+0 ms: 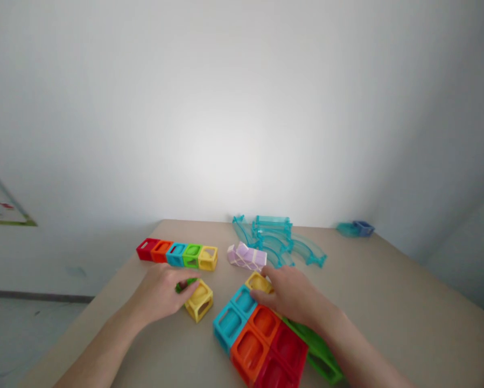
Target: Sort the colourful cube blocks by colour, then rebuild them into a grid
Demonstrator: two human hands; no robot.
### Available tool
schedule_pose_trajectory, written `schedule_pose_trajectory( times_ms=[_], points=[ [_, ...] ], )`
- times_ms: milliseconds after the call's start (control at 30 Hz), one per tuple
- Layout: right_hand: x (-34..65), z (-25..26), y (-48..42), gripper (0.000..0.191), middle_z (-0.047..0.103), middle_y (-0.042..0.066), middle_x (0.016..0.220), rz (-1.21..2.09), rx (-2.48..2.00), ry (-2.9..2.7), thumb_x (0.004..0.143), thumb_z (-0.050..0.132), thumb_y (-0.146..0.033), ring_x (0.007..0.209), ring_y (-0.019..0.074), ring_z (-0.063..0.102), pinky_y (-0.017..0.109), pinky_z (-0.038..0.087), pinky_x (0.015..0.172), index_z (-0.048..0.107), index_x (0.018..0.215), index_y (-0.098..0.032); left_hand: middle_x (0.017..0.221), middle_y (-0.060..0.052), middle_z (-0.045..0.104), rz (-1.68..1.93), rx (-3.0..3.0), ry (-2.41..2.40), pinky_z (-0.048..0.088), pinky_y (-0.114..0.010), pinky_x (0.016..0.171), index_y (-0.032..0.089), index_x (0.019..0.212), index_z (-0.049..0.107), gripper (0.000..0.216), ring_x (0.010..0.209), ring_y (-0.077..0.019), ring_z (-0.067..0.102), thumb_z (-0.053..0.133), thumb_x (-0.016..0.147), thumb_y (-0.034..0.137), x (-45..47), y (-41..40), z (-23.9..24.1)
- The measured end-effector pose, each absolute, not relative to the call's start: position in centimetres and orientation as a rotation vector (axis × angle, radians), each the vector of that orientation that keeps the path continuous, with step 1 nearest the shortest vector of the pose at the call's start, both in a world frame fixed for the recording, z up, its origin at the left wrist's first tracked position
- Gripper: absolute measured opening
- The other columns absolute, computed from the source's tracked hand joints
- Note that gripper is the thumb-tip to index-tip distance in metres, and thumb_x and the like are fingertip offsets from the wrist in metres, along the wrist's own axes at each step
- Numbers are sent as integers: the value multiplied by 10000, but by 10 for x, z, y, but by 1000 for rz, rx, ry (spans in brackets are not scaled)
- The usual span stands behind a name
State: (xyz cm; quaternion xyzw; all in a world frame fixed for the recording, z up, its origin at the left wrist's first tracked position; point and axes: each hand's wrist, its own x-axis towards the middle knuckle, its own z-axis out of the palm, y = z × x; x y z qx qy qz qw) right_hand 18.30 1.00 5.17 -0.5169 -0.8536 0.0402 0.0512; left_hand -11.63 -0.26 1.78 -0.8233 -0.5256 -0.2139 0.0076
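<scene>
My left hand lies on the table with its fingers curled round a green cube that shows only between them. Its thumb touches a loose yellow hollow cube. My right hand rests on a cluster of joined hollow cubes, its fingers closed on a yellow cube at the cluster's far end. The cluster holds blue cubes, orange cubes, red cubes and a green piece partly under my wrist.
A row of joined cubes, red to yellow, lies at the far left of the beige table. A pale purple piece and clear turquoise curved tracks lie behind. Small blue pieces sit at the far right corner.
</scene>
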Motion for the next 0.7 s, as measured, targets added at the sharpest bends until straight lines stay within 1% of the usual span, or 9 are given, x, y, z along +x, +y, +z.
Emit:
schedule_pose_trajectory(
  times_ms=[133, 233, 300, 367, 400, 500, 567, 633, 700],
  points=[
    [179, 47, 9, 441, 716, 117, 843, 57, -1587, -2582, 889, 463, -576, 772, 289, 679, 314, 396, 600, 652, 1001, -193, 869, 1, 781, -742, -2500, -1679, 477, -268, 640, 297, 992, 756, 254, 686, -175, 711, 530, 907, 376, -99, -5, 13],
    [175, 43, 8, 443, 713, 120, 827, 51, -1617, -2540, 891, 458, -584, 774, 297, 681, 334, 436, 623, 648, 977, -193, 846, -5, 773, -708, -2452, -1703, 469, -292, 630, 298, 1014, 741, 286, 677, -190, 697, 506, 915, 429, -82, -15, 15],
    [172, 42, 7, 436, 709, 121, 837, 75, -1622, -2511, 896, 459, -574, 782, 303, 679, 363, 469, 654, 641, 990, -190, 792, -19, 758, -685, -2309, -1704, 454, -329, 618, 296, 1006, 737, 298, 680, -230, 677, 517, 897, 465, -70, -23, 18],
    [170, 41, 6, 398, 702, 126, 919, 98, -1567, -2488, 900, 483, -531, 841, 303, 672, 397, 498, 722, 633, 1033, -187, 788, -53, 733, -703, -2174, -1651, 450, -385, 679, 264, 977, 739, 288, 758, -276, 648, 529, 886, 438, -60, -31, 22],
    [170, 40, 5, 374, 689, 129, 987, 100, -1509, -2480, 900, 503, -496, 901, 301, 661, 409, 505, 772, 626, 1072, -187, 826, -69, 721, -712, -2165, -1614, 446, -411, 715, 251, 963, 737, 278, 806, -290, 631, 532, 882, 421, -56, -33, 23],
    [170, 38, 5, 366, 606, 129, 1200, 90, -1276, -2482, 896, 544, -369, 1095, 285, 587, 416, 484, 917, 573, 1220, -201, 897, -100, 678, -755, -2219, -1569, 438, -440, 784, 215, 950, 726, 247, 882, -291, 582, 539, 875, 358, -51, -34, 24],
    [171, 36, 5, 370, 573, 123, 1251, 103, -1168, -2497, 909, 523, -314, 1145, 272, 555, 412, 471, 961, 551, 1262, -207, 881, -99, 665, -768, -2256, -1582, 440, -433, 788, 204, 970, 720, 234, 877, -280, 563, 543, 873, 321, -53, -30, 22],
    [172, 34, 6, 354, 569, 119, 1257, 129, -1123, -2508, 924, 497, -295, 1153, 263, 552, 412, 470, 977, 555, 1263, -209, 853, -89, 666, -768, -2279, -1587, 437, -428, 778, 204, 980, 720, 223, 861, -274, 552, 549, 870, 296, -58, -27, 20],
    [173, 33, 7, 359, 567, 118, 1276, 154, -1099, -2518, 932, 490, -300, 1171, 262, 547, 420, 463, 995, 554, 1273, -212, 817, -79, 673, -765, -2287, -1580, 428, -429, 767, 208, 941, 727, 202, 853, -274, 547, 555, 866, 283, -61, -27, 20]
  ],
)
